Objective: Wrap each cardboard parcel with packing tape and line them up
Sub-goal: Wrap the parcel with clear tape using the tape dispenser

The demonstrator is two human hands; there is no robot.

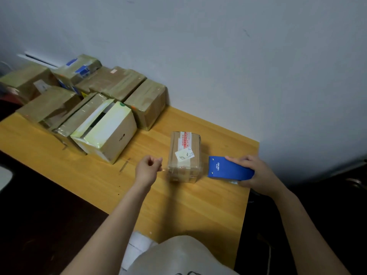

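Observation:
A small cardboard parcel (184,155) with a white label and red-printed tape stands on the wooden table (178,207), clear tape around its near end. My right hand (256,173) grips a blue tape dispenser (230,168) just right of the parcel. My left hand (149,168) hovers left of the parcel with curled fingers, thumb and fingertips pinched together close to the parcel's near corner; any tape between them is too faint to make out.
Several taped cardboard parcels (111,84) are grouped at the table's back left against the white wall. A white-and-brown box (107,132) stands at the front of that group. The table's right edge lies just past the dispenser. White paper (139,245) lies near my lap.

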